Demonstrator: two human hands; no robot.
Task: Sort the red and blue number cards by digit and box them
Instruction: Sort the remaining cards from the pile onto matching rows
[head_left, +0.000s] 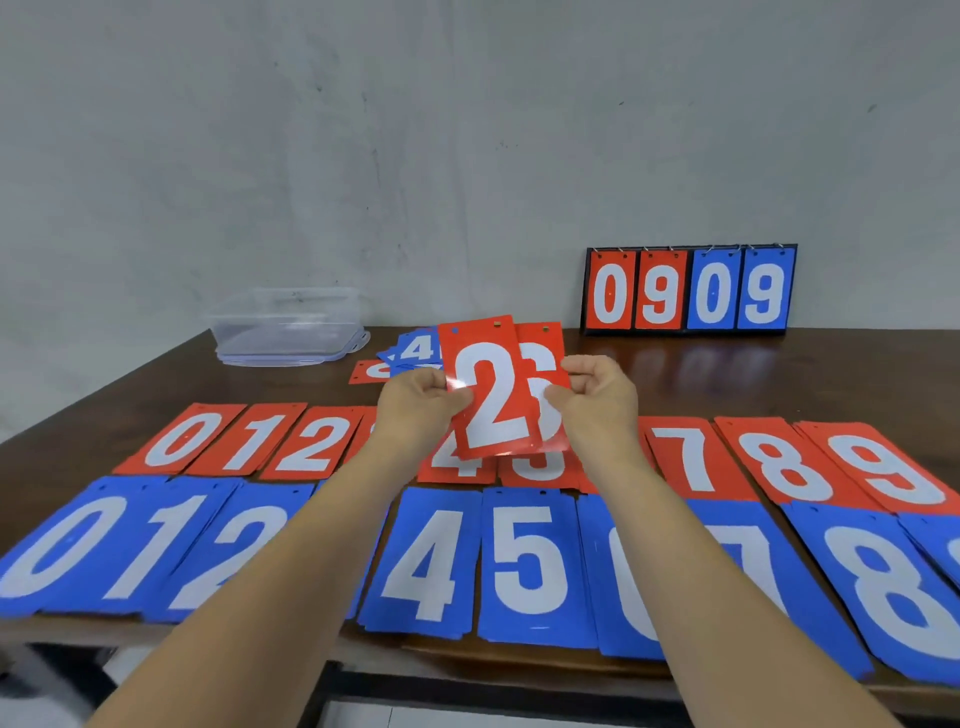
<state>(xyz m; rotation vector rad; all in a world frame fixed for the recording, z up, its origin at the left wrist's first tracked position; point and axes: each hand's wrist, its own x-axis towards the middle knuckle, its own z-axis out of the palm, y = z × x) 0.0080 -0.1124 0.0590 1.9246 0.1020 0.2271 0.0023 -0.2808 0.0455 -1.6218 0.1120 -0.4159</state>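
Dark wooden table (675, 374), pretty packed. Row of red number cards (691, 457) across the middle, blue ones (530, 566) along the near edge. Loose card heap (410, 351) further back, clear plastic box (288, 325) back left, flip scoreboard (688, 288) back right.

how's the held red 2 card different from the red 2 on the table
The held red 2 card stands upright in the air; the flat red 2 card lies in the red row. The left hand pinches the held one, overlapping a second red card in the right hand; no hand holds the flat one. Both are red with white 2s.
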